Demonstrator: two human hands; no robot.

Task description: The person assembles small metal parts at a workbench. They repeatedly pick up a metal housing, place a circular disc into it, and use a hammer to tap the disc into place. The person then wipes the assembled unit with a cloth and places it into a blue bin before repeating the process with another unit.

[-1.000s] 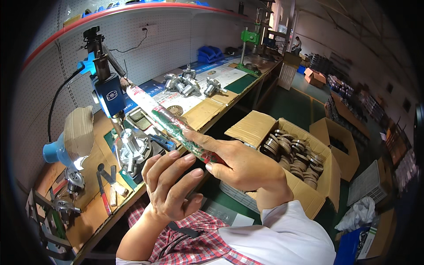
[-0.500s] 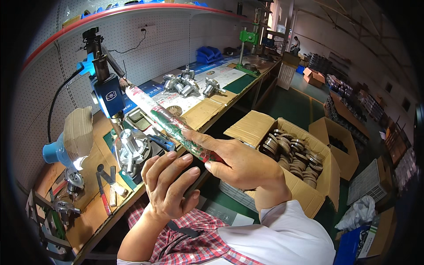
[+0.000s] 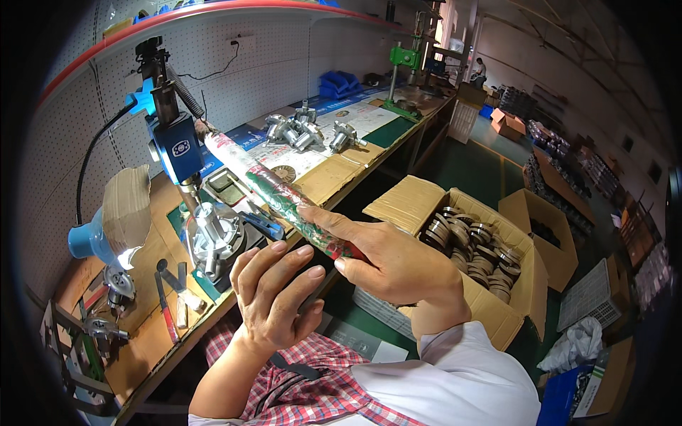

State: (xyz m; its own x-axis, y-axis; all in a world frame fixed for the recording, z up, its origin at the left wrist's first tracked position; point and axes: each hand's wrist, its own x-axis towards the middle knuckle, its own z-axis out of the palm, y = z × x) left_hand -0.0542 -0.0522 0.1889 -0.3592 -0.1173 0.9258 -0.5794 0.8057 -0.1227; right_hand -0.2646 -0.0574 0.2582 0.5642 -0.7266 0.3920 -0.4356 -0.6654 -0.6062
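Note:
My right hand (image 3: 405,266) is closed round the lower end of a long press lever (image 3: 273,192), wrapped in white, green and red film. The lever slopes up and away to the blue bench press (image 3: 177,149) at left. Under the press's ram stands a silver metal housing (image 3: 209,238) on a round base. My left hand (image 3: 273,298) is raised at the bench edge near the housing, fingers apart and loosely bent. A dark patch shows behind its fingers; I cannot make out what it is.
Several silver metal housings (image 3: 298,131) lie farther along the bench, before a green press (image 3: 403,60). A blue lamp (image 3: 89,240) with a cardboard shade and a red-handled tool (image 3: 168,316) are at left. On my right, an open carton (image 3: 526,284) holds several round parts.
The whole view has shifted slightly. Both hands keep nearly the same pose, with my right hand still on the lever; the housing remains under the press.

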